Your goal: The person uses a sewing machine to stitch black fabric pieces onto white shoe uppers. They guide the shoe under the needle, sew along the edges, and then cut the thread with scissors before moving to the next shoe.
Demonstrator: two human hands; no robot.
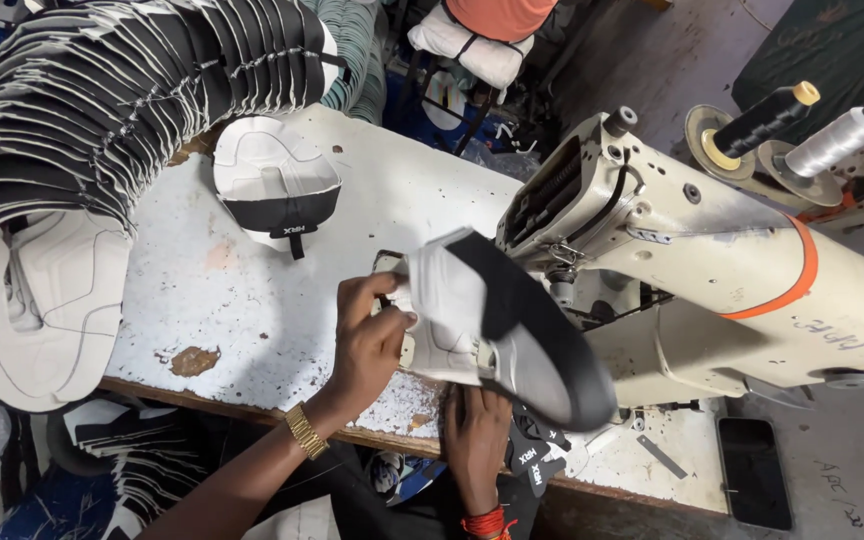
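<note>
1. While the sewing machine (712, 250) looms just beyond both hands, its cream arm banded in orange, the worn white table (252, 300) carries everything; I count one machine and one table.
2. Far out past the left hand, a long curved stack of shoe uppers (122, 90) in black and white sweeps across the table's corner. The pieces are too many and too tightly packed to count.
3. Between the two hands sits the one white and black shoe upper (492, 320), raised off the table and pushed up against the machine's head.
4. The left hand (372, 340) pinches the upper's near edge with fingers curled over it. The right hand (474, 430) sits below the upper, its fingers hidden, so I cannot tell its grip.
5. To do this well, I'd judge, keep the edge flat and taut and the fingertips clear of the needle.
6. One single upper piece (277, 185) lies beyond the left hand.
7. Two thread cones, one black (767, 118) and one white (834, 140), stand behind the machine.
8. One dark phone (754, 472) lies right of the right hand.
</note>
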